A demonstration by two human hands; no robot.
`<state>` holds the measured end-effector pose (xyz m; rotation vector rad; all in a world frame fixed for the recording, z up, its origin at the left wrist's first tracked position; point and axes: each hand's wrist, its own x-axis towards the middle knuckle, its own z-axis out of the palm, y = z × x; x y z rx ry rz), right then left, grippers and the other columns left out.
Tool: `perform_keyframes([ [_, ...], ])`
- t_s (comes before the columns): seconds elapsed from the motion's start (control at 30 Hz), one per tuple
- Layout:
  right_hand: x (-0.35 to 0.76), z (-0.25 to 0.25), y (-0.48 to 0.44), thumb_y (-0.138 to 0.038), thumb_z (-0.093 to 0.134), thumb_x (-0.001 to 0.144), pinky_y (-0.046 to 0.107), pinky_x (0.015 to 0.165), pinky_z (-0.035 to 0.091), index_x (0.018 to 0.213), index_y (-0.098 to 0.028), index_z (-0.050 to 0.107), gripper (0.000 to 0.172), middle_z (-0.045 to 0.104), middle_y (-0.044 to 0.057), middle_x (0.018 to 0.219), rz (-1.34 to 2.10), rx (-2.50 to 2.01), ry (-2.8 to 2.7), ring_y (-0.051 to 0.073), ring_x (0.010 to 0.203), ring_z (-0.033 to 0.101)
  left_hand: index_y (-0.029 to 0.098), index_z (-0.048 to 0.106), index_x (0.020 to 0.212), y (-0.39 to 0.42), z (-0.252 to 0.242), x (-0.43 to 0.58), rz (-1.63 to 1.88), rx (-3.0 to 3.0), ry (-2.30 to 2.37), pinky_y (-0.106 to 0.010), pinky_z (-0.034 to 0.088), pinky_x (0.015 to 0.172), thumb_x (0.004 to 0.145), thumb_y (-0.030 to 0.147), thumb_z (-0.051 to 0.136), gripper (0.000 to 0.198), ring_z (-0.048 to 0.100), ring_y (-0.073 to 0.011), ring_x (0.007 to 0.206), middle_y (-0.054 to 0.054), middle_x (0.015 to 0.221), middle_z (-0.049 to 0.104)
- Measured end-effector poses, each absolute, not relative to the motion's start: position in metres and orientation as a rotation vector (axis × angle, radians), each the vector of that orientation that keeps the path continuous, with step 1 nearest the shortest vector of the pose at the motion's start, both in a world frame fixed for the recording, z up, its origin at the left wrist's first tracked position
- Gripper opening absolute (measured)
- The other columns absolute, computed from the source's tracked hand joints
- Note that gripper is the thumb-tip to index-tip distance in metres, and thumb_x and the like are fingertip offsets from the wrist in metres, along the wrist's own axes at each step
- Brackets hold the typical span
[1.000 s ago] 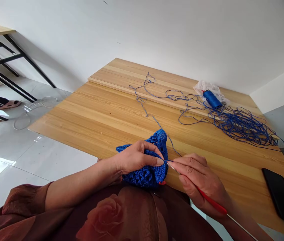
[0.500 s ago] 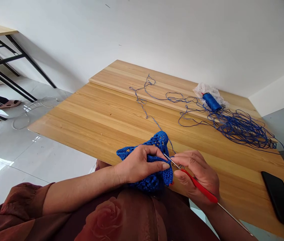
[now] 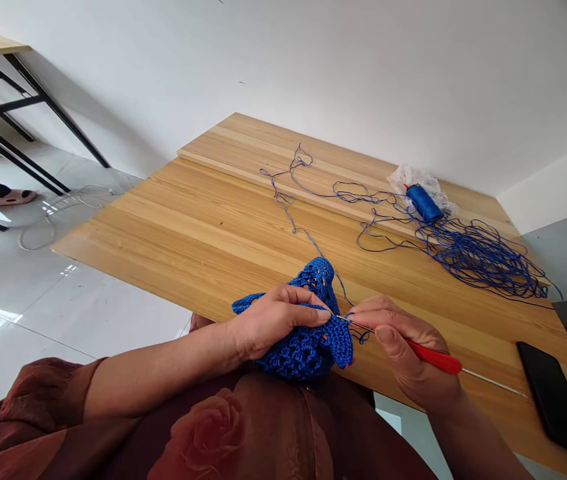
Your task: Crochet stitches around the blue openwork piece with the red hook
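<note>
Blue crochet work (image 3: 298, 353) hangs at the table's near edge, pinched along its upper edge between the thumb and fingers of my left hand (image 3: 273, 320). My right hand (image 3: 413, 340) is closed around the red handle of a crochet hook (image 3: 433, 357). The hook's thin metal tip meets the crochet work just beside my left thumb, and its other metal end points out to the right. A strand of blue yarn (image 3: 331, 270) runs from the table down to my right fingers. Where exactly the tip sits in the stitches is hard to see.
On the wooden table (image 3: 203, 227), a spool of blue yarn (image 3: 423, 203) lies by a clear plastic bag (image 3: 413, 177). A loose yarn tangle (image 3: 483, 257) spreads to its right. A black phone (image 3: 558, 393) lies near the right edge. Another person's foot (image 3: 16, 197) shows at far left.
My right hand has moved slightly right, and the hook has turned to lie flatter. My left thumb has shifted a little, showing more of the crochet work below it.
</note>
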<state>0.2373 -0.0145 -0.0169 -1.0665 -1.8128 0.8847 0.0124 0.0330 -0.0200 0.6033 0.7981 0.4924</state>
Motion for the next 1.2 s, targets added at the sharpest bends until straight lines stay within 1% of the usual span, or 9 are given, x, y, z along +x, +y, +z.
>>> perform_keyframes([
  [0.2,0.250,-0.011,0.001,-0.035,0.054,0.101,0.039,0.085,0.055,0.107,-0.027,0.076,0.024,0.075,0.006,0.099,0.976,-0.955,-1.939,0.022,0.095,0.068,0.013,0.075,0.074,0.033,-0.018,0.012,0.508,0.670,0.824,-0.027,0.045,0.067,0.060,0.037,0.089,0.032,0.060,-0.0130,0.064,-0.003,0.070,0.072],
  [0.3,0.248,-0.012,0.001,-0.033,0.053,0.102,0.037,0.083,0.056,0.105,-0.027,0.076,0.025,0.075,0.005,0.096,0.949,-1.043,-1.907,0.020,0.092,0.068,0.014,0.074,0.077,0.032,-0.018,0.012,0.517,0.683,0.818,-0.028,0.046,0.068,0.063,0.039,0.088,0.032,0.061,-0.0134,0.064,-0.003,0.072,0.072],
  [0.47,0.241,-0.012,-0.004,-0.035,0.050,0.103,0.035,0.082,0.057,0.100,-0.025,0.077,0.029,0.075,0.006,0.095,0.893,-1.150,-1.852,0.020,0.090,0.069,0.014,0.073,0.081,0.031,-0.021,0.009,0.535,0.777,0.812,-0.030,0.048,0.073,0.067,0.038,0.086,0.031,0.065,-0.0171,0.071,-0.005,0.080,0.075],
  [0.57,0.241,-0.010,-0.006,-0.036,0.051,0.102,0.034,0.081,0.057,0.100,-0.024,0.077,0.029,0.074,0.006,0.094,0.897,-1.136,-1.851,0.020,0.089,0.069,0.014,0.074,0.082,0.032,-0.023,0.009,0.542,0.820,0.815,-0.028,0.047,0.073,0.067,0.036,0.086,0.029,0.064,-0.0157,0.072,-0.004,0.079,0.074],
  [0.67,0.245,-0.010,-0.005,-0.036,0.052,0.102,0.036,0.082,0.056,0.103,-0.025,0.076,0.027,0.074,0.006,0.096,0.925,-1.085,-1.867,0.021,0.091,0.069,0.014,0.074,0.081,0.032,-0.024,0.010,0.545,0.817,0.822,-0.026,0.045,0.071,0.066,0.034,0.086,0.027,0.061,-0.0136,0.070,-0.002,0.076,0.072],
  [0.77,0.251,-0.009,-0.001,-0.039,0.053,0.102,0.040,0.082,0.055,0.106,-0.026,0.076,0.026,0.074,0.007,0.096,0.923,-1.010,-1.931,0.022,0.093,0.068,0.014,0.074,0.081,0.032,-0.024,0.012,0.531,0.802,0.822,-0.027,0.045,0.071,0.066,0.035,0.086,0.028,0.061,-0.0139,0.070,-0.003,0.076,0.073],
  [0.93,0.255,0.005,0.011,-0.043,0.053,0.102,0.043,0.084,0.054,0.109,-0.028,0.076,0.029,0.076,0.006,0.096,0.853,-0.893,-2.136,0.023,0.094,0.067,0.014,0.075,0.082,0.033,-0.024,0.013,0.527,0.870,0.839,-0.027,0.045,0.071,0.068,0.036,0.083,0.027,0.061,-0.0148,0.070,-0.003,0.077,0.073],
  [1.07,0.254,0.021,0.015,-0.041,0.056,0.100,0.040,0.085,0.053,0.109,-0.028,0.075,0.024,0.074,0.004,0.098,0.770,-0.921,-2.332,0.021,0.095,0.066,0.014,0.075,0.084,0.034,-0.021,0.011,0.537,1.027,0.871,-0.027,0.046,0.074,0.073,0.037,0.079,0.025,0.062,-0.0160,0.075,-0.003,0.080,0.073],
  [1.2,0.247,0.029,0.010,-0.039,0.060,0.098,0.037,0.087,0.050,0.106,-0.029,0.075,0.020,0.075,0.002,0.097,0.553,-1.002,-2.445,0.020,0.096,0.063,0.013,0.075,0.087,0.034,-0.018,0.010,0.533,1.194,0.911,-0.027,0.046,0.076,0.079,0.036,0.074,0.024,0.062,-0.0171,0.079,-0.005,0.085,0.073],
])
